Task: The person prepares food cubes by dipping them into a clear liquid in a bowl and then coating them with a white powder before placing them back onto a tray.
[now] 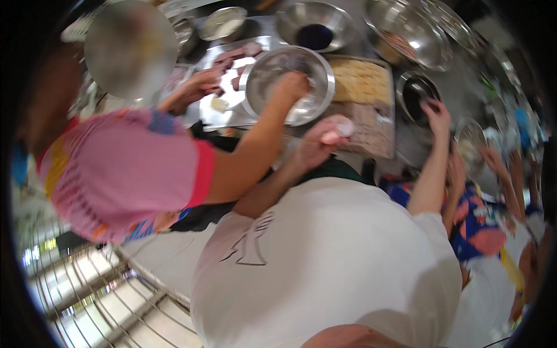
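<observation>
My left hand [320,145], in front of the tray, holds a small pale, pinkish round piece [345,127], perhaps dough; motion blurs it. Reaching over a dark-filled metal bowl [409,98], my right hand [436,114] has its fingers bent close together. Whether something sits between those fingertips is too blurred to tell. Between my hands lies a tray [393,117] of small pieces, yellow ones [361,80] at the far end and brownish-pink ones [367,128] nearer me. Left of it stands a wide steel bowl [331,82], with a co-worker's hand [296,85] inside on a greyish mass.
A co-worker in a pink shirt [130,161] leans in from the left, one arm crossing close to mine. Brownish-pink pieces [228,58] lie on a shiny metal tray [211,117]. Steel bowls [343,21] line the back. Other people's hands [491,158] work at the right.
</observation>
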### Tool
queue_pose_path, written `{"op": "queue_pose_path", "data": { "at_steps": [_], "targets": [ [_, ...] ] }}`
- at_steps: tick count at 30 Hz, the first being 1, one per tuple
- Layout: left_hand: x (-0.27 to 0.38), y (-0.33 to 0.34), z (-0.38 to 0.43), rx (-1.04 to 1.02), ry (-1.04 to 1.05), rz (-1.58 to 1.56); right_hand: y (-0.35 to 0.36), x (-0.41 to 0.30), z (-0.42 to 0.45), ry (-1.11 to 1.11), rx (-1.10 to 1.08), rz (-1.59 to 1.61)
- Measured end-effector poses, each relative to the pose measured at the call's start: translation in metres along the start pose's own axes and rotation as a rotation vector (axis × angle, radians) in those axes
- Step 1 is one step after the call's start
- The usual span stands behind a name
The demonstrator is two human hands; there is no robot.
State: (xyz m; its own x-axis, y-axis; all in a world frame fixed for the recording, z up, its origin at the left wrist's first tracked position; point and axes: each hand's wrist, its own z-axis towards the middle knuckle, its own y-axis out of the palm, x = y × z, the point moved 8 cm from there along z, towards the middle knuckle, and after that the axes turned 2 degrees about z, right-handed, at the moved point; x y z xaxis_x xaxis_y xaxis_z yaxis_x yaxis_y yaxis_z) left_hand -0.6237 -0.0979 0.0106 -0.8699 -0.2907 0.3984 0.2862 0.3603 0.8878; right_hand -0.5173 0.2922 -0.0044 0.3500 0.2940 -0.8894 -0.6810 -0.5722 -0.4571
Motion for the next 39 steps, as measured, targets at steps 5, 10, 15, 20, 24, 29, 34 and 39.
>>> {"op": "queue_pose_path", "data": {
  "at_steps": [5, 10, 15, 20, 24, 29, 34, 39],
  "targets": [
    [0.002, -0.019, -0.011, 0.136, -0.018, -0.049, -0.013, -0.037, -0.015, 0.24, 0.168, 0.315],
    [-0.001, -0.012, -0.005, 0.161, -0.058, -0.031, -0.029, -0.036, -0.023, 0.236, 0.179, 0.259],
    [0.0, -0.014, -0.009, 0.199, -0.065, -0.055, -0.022, -0.032, -0.028, 0.272, 0.159, 0.469],
    [0.01, -0.012, -0.013, 0.13, -0.017, -0.056, 0.015, -0.066, -0.029, 0.259, 0.038, 0.583],
    [0.016, -0.012, -0.021, 0.125, 0.01, -0.069, 0.062, -0.121, -0.027, 0.107, -0.098, 0.375],
    [0.023, -0.02, -0.032, 0.147, 0.027, -0.05, 0.149, -0.201, -0.032, -0.199, -0.376, 0.329],
    [0.027, -0.025, -0.046, 0.147, 0.025, 0.001, 0.237, -0.248, -0.057, -0.439, -0.58, 0.037],
    [0.033, -0.027, -0.06, 0.111, 0.028, 0.007, 0.322, -0.238, -0.098, -0.678, -0.758, -0.412]
  ]
}}
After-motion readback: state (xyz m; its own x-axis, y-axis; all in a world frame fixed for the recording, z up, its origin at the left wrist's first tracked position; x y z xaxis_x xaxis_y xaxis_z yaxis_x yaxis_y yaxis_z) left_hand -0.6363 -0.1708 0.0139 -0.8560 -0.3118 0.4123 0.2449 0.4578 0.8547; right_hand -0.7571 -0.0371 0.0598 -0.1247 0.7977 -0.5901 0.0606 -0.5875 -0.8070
